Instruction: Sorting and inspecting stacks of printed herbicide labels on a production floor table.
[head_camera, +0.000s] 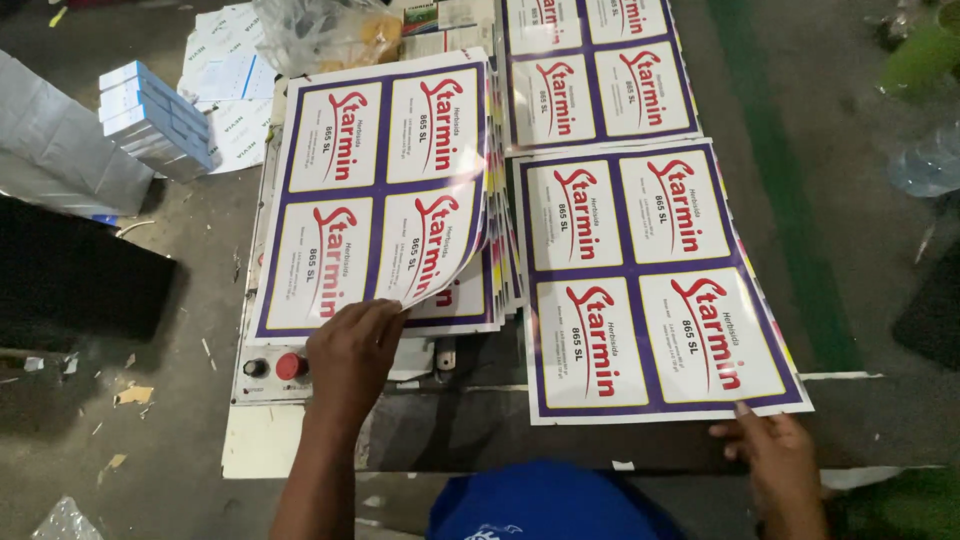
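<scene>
Your left hand (352, 345) pinches the near corner of the top printed label sheet (385, 195), fingers clamped, curling it off the left stack (480, 300). Your right hand (775, 450) rests with fingers together on the near edge of the right-hand stack (655, 285). You seem mid-transfer; next calls for lifting the sheet clear. Your left fingertips hide beneath the paper.

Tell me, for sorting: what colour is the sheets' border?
Dark purple border, clearest in the head view.

Dim grey concrete floor (180, 420), scattered paper scraps (132, 394), green floor stripe (790, 190)
</scene>
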